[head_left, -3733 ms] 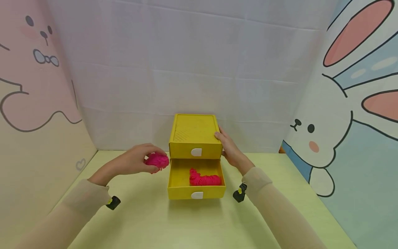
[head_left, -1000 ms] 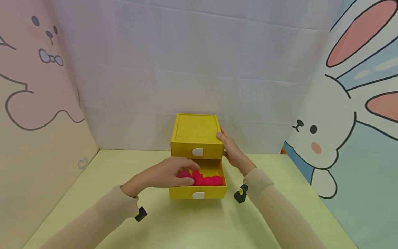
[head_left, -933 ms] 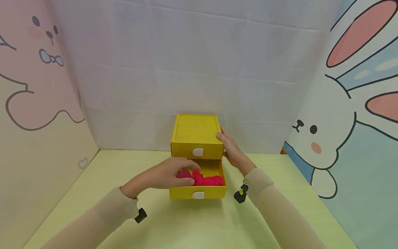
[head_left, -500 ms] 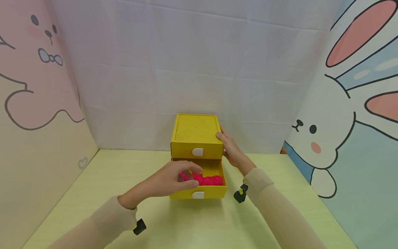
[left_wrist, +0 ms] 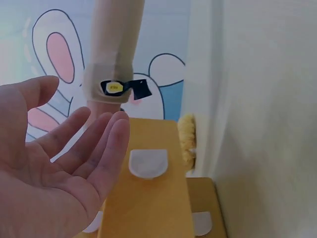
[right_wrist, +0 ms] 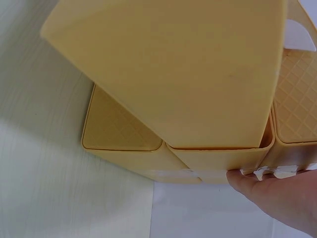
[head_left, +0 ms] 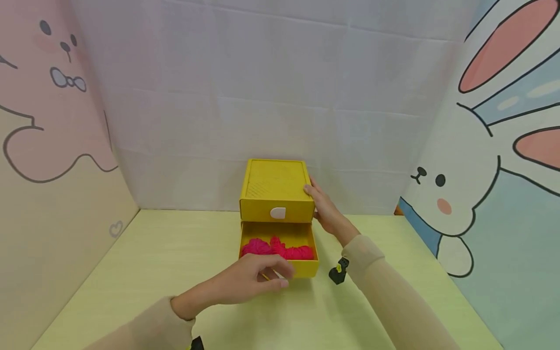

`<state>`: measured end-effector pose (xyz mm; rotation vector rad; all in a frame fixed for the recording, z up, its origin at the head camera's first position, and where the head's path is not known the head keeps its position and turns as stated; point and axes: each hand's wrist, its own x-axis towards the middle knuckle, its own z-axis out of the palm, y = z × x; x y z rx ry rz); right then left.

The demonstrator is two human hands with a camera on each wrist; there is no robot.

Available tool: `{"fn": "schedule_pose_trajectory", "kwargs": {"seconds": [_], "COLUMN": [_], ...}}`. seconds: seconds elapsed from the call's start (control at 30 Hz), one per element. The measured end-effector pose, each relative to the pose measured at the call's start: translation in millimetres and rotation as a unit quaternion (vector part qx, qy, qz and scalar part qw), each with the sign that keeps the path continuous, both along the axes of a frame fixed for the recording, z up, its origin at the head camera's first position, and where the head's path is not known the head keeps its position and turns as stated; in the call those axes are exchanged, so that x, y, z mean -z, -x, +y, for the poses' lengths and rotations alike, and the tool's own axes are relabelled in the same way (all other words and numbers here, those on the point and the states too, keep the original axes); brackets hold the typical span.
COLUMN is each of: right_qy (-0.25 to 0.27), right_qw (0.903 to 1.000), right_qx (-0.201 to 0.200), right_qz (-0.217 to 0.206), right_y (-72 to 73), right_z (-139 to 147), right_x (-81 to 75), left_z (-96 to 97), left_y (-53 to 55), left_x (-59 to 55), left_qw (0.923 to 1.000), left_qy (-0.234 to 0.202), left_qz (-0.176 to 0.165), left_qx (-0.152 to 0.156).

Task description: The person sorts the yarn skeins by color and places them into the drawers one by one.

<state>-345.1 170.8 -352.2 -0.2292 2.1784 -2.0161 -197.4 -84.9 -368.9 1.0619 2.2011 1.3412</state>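
A yellow plastic drawer cabinet (head_left: 276,180) stands against the back curtain with its top drawer closed. Below that, a drawer (head_left: 306,269) is pulled out. Inside it lie a magenta yarn ball (head_left: 257,247) at the left and a pinkish-red yarn bundle (head_left: 297,253) at the right. My left hand (head_left: 247,279) is in front of the drawer, fingers loosely bent and holding nothing, covering its white handle in the head view. In the left wrist view the palm faces the drawer front (left_wrist: 148,198). My right hand (head_left: 325,209) grips the cabinet's right side, thumb on the top edge.
The pale table (head_left: 183,243) spreads around the cabinet. A white curtain (head_left: 197,121) closes off the back, and printed panels with a rabbit (head_left: 463,194) and a pink animal stand at the sides. A fluffy yellow thing (left_wrist: 187,136) shows behind the cabinet in the left wrist view.
My left hand brought the magenta yarn ball from the left into the drawer, let it go beside the other yarn, and drew back toward me. My right hand stayed on the cabinet.
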Motion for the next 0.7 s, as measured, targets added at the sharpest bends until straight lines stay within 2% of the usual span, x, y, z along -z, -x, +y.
{"fn": "schedule_pose_trajectory", "kwargs": {"seconds": [0.13,0.23,0.4,0.57,0.7], "right_qy": [0.002,0.002,0.003,0.006,0.008], "right_qw": [1.0000,1.0000,1.0000,1.0000,1.0000], "right_qx": [0.002,0.000,-0.001,0.000,-0.002], "right_qz": [-0.001,0.000,0.001,0.001,0.000], "right_y": [0.5,0.4,0.2,0.2,0.7], "right_z": [0,0,0,0,0], "right_x": [-0.1,-0.2,-0.5,-1.2,-0.9], "left_z": [2.5,3.4,7.0,10.9,12.8], "left_y": [-3.9,-3.5,-0.3,2.9,4.1], "left_x": [17.2,33.1,57.5,72.0,77.0], "left_qw": [0.9997,0.9956,0.9770,0.9597,0.9417], "left_qy": [-0.009,-0.040,-0.086,-0.106,-0.117], "left_qz": [-0.024,-0.085,-0.194,-0.257,-0.309], "left_qx": [0.001,-0.002,-0.019,-0.045,-0.063]}}
